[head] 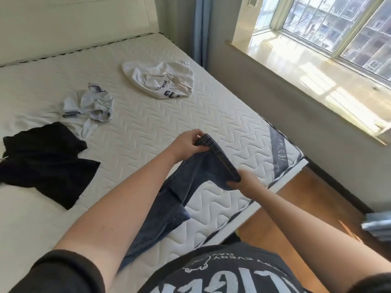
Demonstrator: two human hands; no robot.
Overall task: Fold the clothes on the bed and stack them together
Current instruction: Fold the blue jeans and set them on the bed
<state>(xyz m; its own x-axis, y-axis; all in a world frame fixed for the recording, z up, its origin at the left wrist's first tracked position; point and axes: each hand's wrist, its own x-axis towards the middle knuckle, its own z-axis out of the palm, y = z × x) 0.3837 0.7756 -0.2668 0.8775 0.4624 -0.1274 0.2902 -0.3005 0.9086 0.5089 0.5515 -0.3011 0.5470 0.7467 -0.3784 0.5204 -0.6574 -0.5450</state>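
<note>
A pair of dark blue jeans [196, 172] hangs over the near corner of the bed, its hem stretched between my hands. My left hand [187, 144] grips the far end of the hem. My right hand [245, 182] pinches the near end. The rest of the jeans trails down onto the mattress toward me. Farther back lie a crumpled white shirt with dark lettering [160, 80], a crumpled pale grey garment [88, 104] and a black garment [44, 161] spread at the left.
The white quilted mattress [148, 127] ends at a corner on the right, with wooden floor [300, 201] beyond. A headboard stands at the back. A sunlit window sill [306, 75] runs along the right wall. Something grey-blue [378, 226] shows at the right edge.
</note>
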